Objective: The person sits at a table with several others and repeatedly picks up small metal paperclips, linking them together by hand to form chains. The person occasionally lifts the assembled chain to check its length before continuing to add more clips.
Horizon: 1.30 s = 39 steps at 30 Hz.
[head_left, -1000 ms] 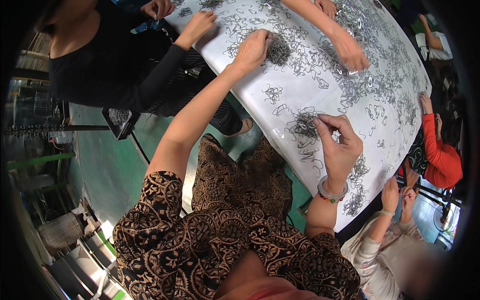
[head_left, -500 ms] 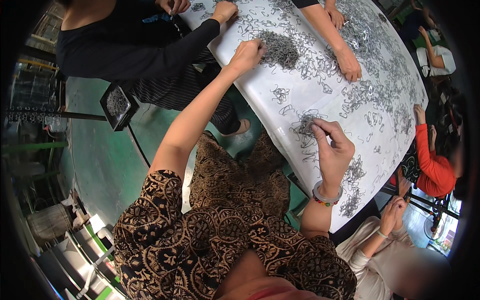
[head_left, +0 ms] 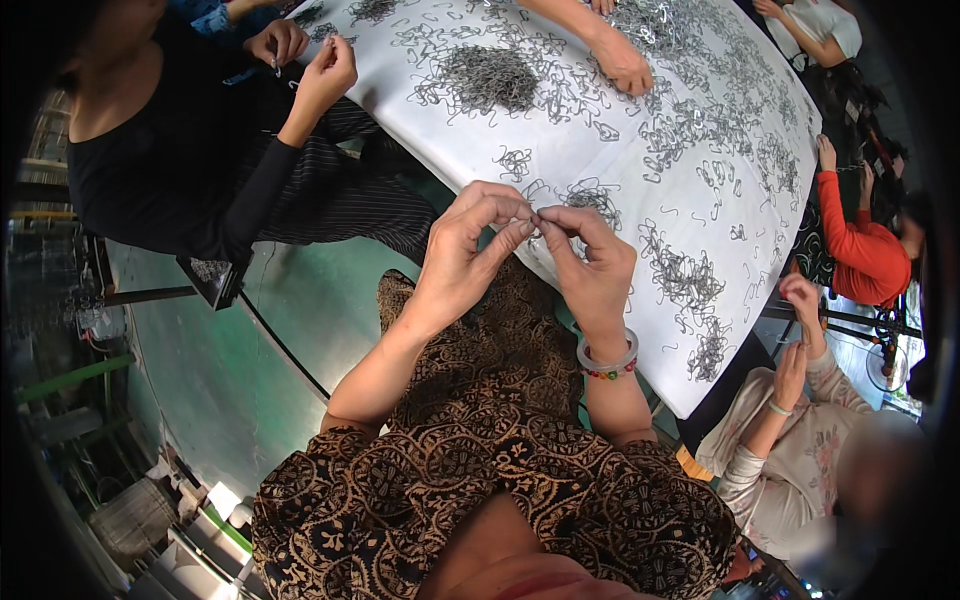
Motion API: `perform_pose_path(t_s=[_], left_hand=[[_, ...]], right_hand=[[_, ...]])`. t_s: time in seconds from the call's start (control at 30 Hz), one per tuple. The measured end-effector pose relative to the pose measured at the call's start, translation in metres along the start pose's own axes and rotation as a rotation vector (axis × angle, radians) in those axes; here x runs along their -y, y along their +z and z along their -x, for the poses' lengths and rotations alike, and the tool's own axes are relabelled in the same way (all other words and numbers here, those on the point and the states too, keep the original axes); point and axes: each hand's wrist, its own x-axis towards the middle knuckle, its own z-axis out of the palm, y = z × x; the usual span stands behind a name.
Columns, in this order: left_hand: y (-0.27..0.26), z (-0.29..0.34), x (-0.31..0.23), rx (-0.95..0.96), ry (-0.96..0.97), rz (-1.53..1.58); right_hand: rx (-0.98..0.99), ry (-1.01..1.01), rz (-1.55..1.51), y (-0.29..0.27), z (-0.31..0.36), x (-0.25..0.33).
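L hand [head_left: 468, 245] + R hand [head_left: 597, 262] up in front of the person's torso, over the near edge of the white table [head_left: 562, 150], tips touching or v. close. L hand: narrow, thumb + index pinched tog. R hand: same narrow pinch, facing the L one. Can't tell if anything's in either pinch, too small to make out.

Grey wire hooks [head_left: 700, 130] loose all over table. Closest heap [head_left: 597, 195] just past R hand's fingers, partly hidden; small cluster [head_left: 515, 160] beyond L hand; big dense pile [head_left: 490, 80] farther up, well apart from both. Longer heap [head_left: 685, 280] to R of R hand.

R wrist: pale bangle [head_left: 632, 350] + beaded bracelet [head_left: 608, 375].

Co-worker in black top [head_left: 170, 170] at L, hands raised nr table edge. Another co-worker's hand [head_left: 625, 65] at hooks, far side. Person in red top [head_left: 860, 240] far R.
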Motion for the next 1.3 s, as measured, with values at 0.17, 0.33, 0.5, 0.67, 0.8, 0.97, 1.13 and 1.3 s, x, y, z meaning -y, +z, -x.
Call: perform_pose_path(t_s=[0.17,0.33,0.5,0.67,0.8,0.97,1.13,1.3], left_hand=[[0.003,0.007,0.0,-0.149,0.008,0.053],[-0.002,0.011,0.0,-0.189,-0.06,0.204],[-0.016,0.014,0.002,-0.206,-0.162,0.19],[-0.023,0.017,0.002,-0.199,-0.191,0.051],[-0.025,0.017,0.006,-0.264,-0.126,0.036],[-0.029,0.02,0.013,-0.244,-0.059,-0.046],[-0.027,0.024,0.026,-0.162,-0.274,0.005],[-0.019,0.03,0.035,-0.095,-0.178,-0.098]], right_hand=[[0.003,-0.077,-0.016,0.011,0.001,0.011],[-0.003,-0.052,0.022,-0.003,-0.004,-0.012],[-0.053,0.184,0.382,-0.047,-0.078,-0.119],[0.158,-0.184,0.722,-0.062,-0.112,-0.208],[0.164,-0.292,0.779,-0.059,-0.113,-0.221],[-0.047,-0.195,0.555,-0.039,-0.103,-0.163],[0.282,-0.048,0.131,-0.016,-0.039,-0.043],[0.521,-0.163,0.047,0.013,-0.02,0.014]])
